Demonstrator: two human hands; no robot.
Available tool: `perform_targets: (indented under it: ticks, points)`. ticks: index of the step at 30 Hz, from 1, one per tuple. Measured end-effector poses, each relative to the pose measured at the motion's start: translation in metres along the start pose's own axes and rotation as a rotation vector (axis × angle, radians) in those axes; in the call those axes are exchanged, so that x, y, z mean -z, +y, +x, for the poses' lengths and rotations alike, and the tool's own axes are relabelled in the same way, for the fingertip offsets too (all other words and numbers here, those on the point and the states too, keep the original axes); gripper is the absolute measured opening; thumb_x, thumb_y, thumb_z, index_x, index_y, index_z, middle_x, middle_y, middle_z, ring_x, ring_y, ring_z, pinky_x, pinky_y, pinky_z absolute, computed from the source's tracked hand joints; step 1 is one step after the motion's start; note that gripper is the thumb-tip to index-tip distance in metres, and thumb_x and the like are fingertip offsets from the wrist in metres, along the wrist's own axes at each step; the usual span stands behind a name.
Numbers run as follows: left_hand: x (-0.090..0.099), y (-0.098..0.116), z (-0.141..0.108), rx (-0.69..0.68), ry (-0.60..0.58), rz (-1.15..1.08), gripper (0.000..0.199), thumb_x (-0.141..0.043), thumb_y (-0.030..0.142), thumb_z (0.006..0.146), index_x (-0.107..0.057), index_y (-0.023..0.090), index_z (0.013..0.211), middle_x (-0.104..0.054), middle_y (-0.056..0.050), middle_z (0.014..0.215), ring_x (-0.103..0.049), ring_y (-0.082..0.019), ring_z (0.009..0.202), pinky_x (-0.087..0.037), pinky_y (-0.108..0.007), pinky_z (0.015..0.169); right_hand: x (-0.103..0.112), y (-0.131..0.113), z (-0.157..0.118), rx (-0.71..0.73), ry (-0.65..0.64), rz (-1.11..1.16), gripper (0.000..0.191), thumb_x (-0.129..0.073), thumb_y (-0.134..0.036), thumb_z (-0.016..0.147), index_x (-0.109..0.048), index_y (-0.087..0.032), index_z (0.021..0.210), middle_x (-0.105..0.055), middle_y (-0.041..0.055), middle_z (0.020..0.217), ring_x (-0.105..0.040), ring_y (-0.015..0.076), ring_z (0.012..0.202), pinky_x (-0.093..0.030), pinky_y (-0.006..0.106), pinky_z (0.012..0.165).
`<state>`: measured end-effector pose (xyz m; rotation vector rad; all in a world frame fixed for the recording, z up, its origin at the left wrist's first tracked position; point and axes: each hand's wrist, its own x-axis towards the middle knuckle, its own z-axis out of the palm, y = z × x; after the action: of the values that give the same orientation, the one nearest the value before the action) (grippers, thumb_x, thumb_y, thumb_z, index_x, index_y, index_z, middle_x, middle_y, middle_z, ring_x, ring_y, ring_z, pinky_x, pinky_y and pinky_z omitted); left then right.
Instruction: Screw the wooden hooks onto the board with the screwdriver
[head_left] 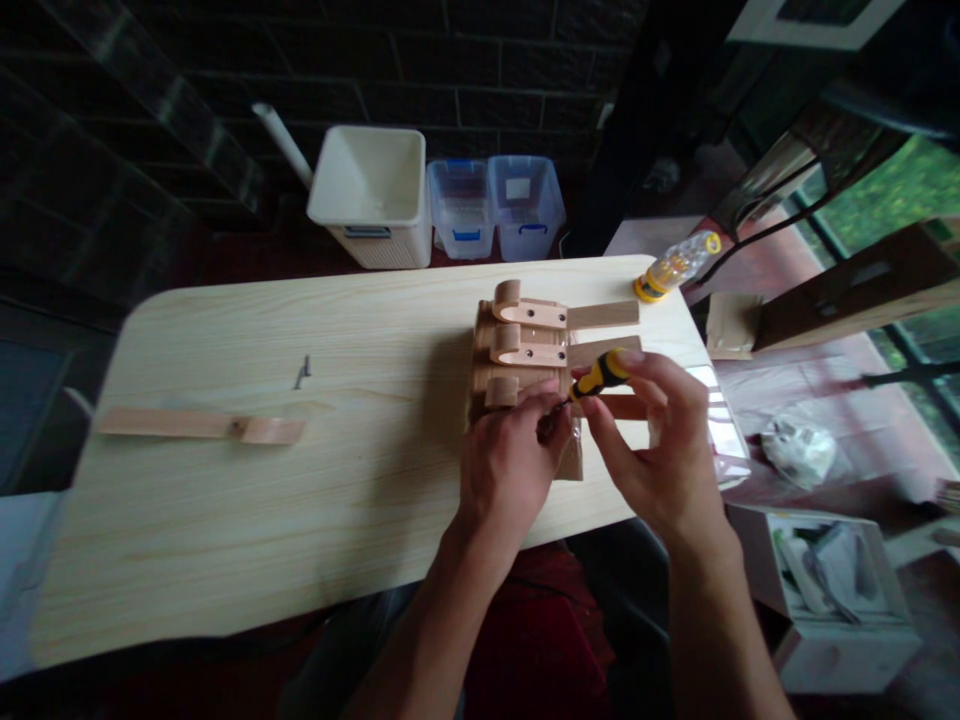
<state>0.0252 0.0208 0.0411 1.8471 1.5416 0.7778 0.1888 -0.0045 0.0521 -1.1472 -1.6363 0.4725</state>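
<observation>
My right hand (664,430) pinches the handle of a yellow-and-black screwdriver (600,374), tilted with its tip down to the left. My left hand (510,455) is closed around the third wooden hook piece (502,391) by the screwdriver's tip; its fingers hide most of that piece and where the tip meets it. Two more wooden hook pieces, the far one (531,313) and the middle one (531,352), show dark screw heads. All rest across a wood-coloured block (480,365), partly under clear plastic, their flat strips (604,315) sticking out to the right.
On the light wooden table (360,310), a loose hooked wooden strip (172,424) lies left, near loose screws (302,373). A clear bottle with yellow ends (677,266) lies at the back right corner. Behind stand a white bin (367,205) and two plastic boxes (461,210).
</observation>
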Motion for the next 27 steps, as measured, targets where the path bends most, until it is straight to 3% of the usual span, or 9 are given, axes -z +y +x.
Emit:
perform_targets:
  ticks: [5,11,16,21,27]
  points:
    - [0.002,0.002,0.0,0.031,-0.02,-0.016,0.02,-0.079,0.023,0.102,-0.088,0.028,0.119,-0.086,-0.004,0.133,-0.087,-0.026,0.111,-0.069,-0.039,0.106,-0.002,0.005,0.0,0.008,0.067,-0.031,0.075,-0.082,-0.008,0.096,-0.054,-0.045,0.156,-0.069,0.0027,0.145,-0.078,0.0264,0.127,-0.073,0.046,0.103]
    - [0.003,0.003,0.001,0.035,-0.027,-0.007,0.023,-0.08,0.024,0.102,-0.088,0.029,0.123,-0.087,-0.005,0.13,-0.088,-0.024,0.104,-0.071,-0.037,0.099,-0.005,0.005,0.002,0.102,0.108,-0.121,0.079,-0.084,-0.005,0.094,-0.055,-0.042,0.157,-0.07,0.0022,0.136,-0.077,0.0229,0.118,-0.071,0.041,0.1]
    - [0.003,0.002,0.0,0.023,-0.04,-0.02,0.02,-0.08,0.025,0.103,-0.087,0.028,0.121,-0.087,-0.005,0.131,-0.088,-0.023,0.099,-0.071,-0.033,0.093,-0.003,0.0,0.0,0.048,0.042,-0.063,0.079,-0.081,-0.005,0.096,-0.051,-0.042,0.16,-0.068,0.0046,0.142,-0.077,0.0267,0.125,-0.074,0.046,0.098]
    - [0.001,-0.001,0.0,0.005,-0.009,-0.006,0.02,-0.082,0.024,0.1,-0.088,0.028,0.119,-0.087,-0.005,0.131,-0.088,-0.025,0.108,-0.07,-0.037,0.099,0.0,-0.004,-0.001,-0.008,-0.028,-0.031,0.077,-0.075,-0.004,0.099,-0.049,-0.042,0.161,-0.07,0.0066,0.145,-0.078,0.031,0.133,-0.074,0.054,0.104]
    - [0.001,0.001,0.0,0.017,-0.028,-0.011,0.021,-0.08,0.025,0.103,-0.087,0.028,0.122,-0.087,-0.004,0.132,-0.088,-0.024,0.105,-0.07,-0.036,0.098,-0.001,-0.003,0.0,-0.043,-0.008,-0.005,0.078,-0.076,-0.004,0.098,-0.05,-0.046,0.158,-0.067,0.0042,0.146,-0.079,0.0288,0.13,-0.078,0.047,0.095]
